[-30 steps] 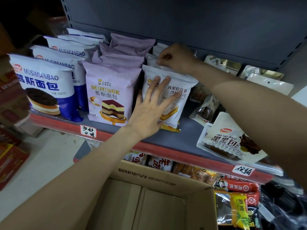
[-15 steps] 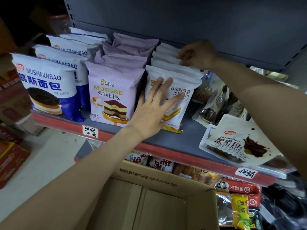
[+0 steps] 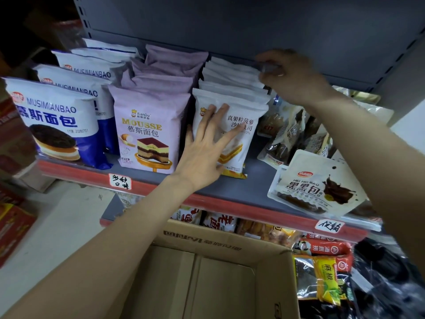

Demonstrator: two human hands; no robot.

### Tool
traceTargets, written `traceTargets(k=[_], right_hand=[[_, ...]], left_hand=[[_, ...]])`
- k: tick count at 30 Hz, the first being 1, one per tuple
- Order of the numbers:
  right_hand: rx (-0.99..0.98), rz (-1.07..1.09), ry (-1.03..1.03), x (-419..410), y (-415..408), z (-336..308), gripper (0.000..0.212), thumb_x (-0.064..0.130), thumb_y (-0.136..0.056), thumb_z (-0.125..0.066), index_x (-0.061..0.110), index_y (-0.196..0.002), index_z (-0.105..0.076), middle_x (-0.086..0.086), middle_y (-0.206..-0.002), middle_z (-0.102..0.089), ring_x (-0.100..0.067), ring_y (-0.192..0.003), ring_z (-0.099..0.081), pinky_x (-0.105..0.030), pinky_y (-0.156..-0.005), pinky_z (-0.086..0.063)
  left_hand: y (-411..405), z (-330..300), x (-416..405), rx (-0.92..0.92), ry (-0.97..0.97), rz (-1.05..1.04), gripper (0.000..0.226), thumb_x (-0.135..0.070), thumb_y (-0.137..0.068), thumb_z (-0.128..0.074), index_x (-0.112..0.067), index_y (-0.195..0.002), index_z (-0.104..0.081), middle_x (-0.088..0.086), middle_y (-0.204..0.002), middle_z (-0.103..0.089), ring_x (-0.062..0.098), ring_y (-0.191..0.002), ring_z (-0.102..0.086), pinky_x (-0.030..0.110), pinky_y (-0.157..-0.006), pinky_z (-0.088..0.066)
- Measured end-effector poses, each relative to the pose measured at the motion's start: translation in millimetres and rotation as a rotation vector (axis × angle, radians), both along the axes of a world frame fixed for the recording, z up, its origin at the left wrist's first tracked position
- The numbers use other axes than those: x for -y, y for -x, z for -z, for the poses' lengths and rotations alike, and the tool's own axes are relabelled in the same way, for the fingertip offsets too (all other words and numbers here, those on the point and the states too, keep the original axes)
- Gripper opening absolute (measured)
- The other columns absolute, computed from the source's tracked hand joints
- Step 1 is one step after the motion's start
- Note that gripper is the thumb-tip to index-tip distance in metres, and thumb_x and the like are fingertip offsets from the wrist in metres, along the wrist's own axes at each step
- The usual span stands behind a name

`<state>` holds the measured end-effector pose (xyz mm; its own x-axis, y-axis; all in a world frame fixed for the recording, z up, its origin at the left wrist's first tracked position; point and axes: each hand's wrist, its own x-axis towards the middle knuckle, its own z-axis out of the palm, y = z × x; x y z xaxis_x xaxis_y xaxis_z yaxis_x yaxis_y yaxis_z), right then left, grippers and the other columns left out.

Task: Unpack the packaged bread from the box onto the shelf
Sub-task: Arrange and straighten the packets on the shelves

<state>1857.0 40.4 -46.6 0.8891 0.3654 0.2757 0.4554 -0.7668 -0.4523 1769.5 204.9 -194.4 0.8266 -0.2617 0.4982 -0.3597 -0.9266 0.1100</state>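
L hand (image 3: 202, 155) pressing flat, fingers straight + spread, on front white bread pkg (image 3: 239, 134) standing upright on shelf (image 3: 243, 187). R hand (image 3: 289, 77) reaching to rear of same row, fingers curling on back pkg top edge (image 3: 234, 67). Box (image 3: 207, 272) sitting below shelf.

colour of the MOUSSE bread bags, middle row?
Pale lilac MOUSSE bags, gold lettering, layered cake picture on the front one. Head view.

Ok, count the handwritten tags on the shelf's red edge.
2: one handwritten tag below the purple mousse bag, another at the far right; more may be hidden.
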Motion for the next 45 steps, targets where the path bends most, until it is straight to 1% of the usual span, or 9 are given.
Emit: traceTargets(k=[6,10,13,17,21,25,30,36,45], right_hand=[[-0.136,0.153,-0.827,-27,131,64,0.061,0.004,-0.088,-0.053,0.033,-0.138,-0.035,0.003,-0.145,-0.034,-0.012,-0.132,-0.036,-0.020,-0.104,-0.035],[-0.190,0.182,-0.599,-53,129,120,0.084,-0.006,-0.082,-0.051,0.037,-0.146,-0.017,-0.008,-0.157,0.000,-0.015,-0.144,0.001,-0.018,-0.113,-0.016],[-0.218,0.163,-0.525,-50,104,134,0.090,-0.014,-0.080,-0.046,0.032,-0.149,-0.013,-0.012,-0.157,0.001,-0.021,-0.145,-0.005,-0.009,-0.107,-0.018],[-0.168,0.126,-0.458,-40,91,141,0.092,-0.018,-0.080,-0.040,0.035,-0.150,-0.012,-0.002,-0.159,-0.002,-0.012,-0.145,-0.005,-0.029,-0.108,-0.031],[-0.145,0.145,-0.448,-40,92,148,0.097,-0.023,-0.077,-0.037,0.038,-0.149,-0.012,-0.001,-0.159,0.000,-0.014,-0.145,-0.005,-0.015,-0.095,-0.034],[-0.131,0.178,-0.421,-48,117,141,0.089,-0.018,-0.079,-0.042,0.030,-0.149,-0.017,-0.011,-0.158,0.003,-0.019,-0.146,0.003,-0.030,-0.112,-0.027],[-0.077,0.157,-0.306,-21,194,106,0.050,-0.004,-0.088,-0.053,0.020,-0.132,-0.051,-0.005,-0.149,-0.030,-0.004,-0.129,-0.033,0.005,-0.096,-0.019],[-0.048,0.177,-0.310,53,241,39,0.026,0.005,-0.093,-0.053,0.018,-0.109,-0.069,0.018,-0.099,-0.065,0.003,-0.088,-0.062,-0.016,-0.078,-0.051],[0.026,0.234,-0.256,147,193,-4,0.024,0.008,-0.094,-0.051,0.017,-0.106,-0.070,0.010,-0.102,-0.067,-0.011,-0.090,-0.063,-0.021,-0.080,-0.050]], left_hand=[[17,6,7,-0.009,0.568,-0.057,0.094,0.000,-0.071,-0.065,-0.027,-0.147,-0.017,0.019,-0.154,-0.008,0.032,-0.143,-0.008,0.035,-0.115,-0.015],[21,4,0,-0.216,0.703,-0.092,0.108,-0.001,-0.073,-0.068,-0.033,-0.150,0.002,0.014,-0.155,-0.009,0.030,-0.140,-0.022,0.032,-0.096,-0.037],[18,2,-2,-0.292,0.613,-0.057,0.106,-0.003,-0.078,-0.064,-0.035,-0.146,0.011,0.015,-0.155,-0.011,0.038,-0.125,-0.043,0.023,-0.072,-0.035],[14,2,-1,-0.293,0.562,-0.053,0.108,0.001,-0.081,-0.061,-0.037,-0.140,0.020,0.021,-0.145,-0.023,0.040,-0.113,-0.050,0.031,-0.077,-0.040],[14,6,-5,-0.305,0.496,-0.034,0.112,0.004,-0.081,-0.061,-0.039,-0.135,0.027,0.023,-0.147,-0.017,0.042,-0.115,-0.048,0.033,-0.077,-0.041],[26,0,-3,-0.392,0.471,-0.053,0.106,0.006,-0.081,-0.057,-0.030,-0.148,0.017,0.022,-0.155,0.011,0.040,-0.143,-0.012,0.045,-0.110,-0.029],[93,-28,-1,-0.476,0.533,0.058,0.078,-0.019,-0.090,-0.060,-0.030,-0.150,-0.010,0.005,-0.159,0.002,0.018,-0.146,0.005,0.028,-0.113,-0.005],[107,-75,15,-0.526,0.588,0.311,0.068,-0.033,-0.086,-0.066,-0.027,-0.143,-0.031,-0.010,-0.142,-0.044,0.005,-0.132,-0.037,0.023,-0.107,-0.028],[68,-98,94,-0.578,0.612,0.240,0.093,-0.040,-0.078,-0.074,-0.024,-0.149,-0.015,0.002,-0.149,-0.034,0.013,-0.135,-0.034,0.024,-0.105,-0.030]])
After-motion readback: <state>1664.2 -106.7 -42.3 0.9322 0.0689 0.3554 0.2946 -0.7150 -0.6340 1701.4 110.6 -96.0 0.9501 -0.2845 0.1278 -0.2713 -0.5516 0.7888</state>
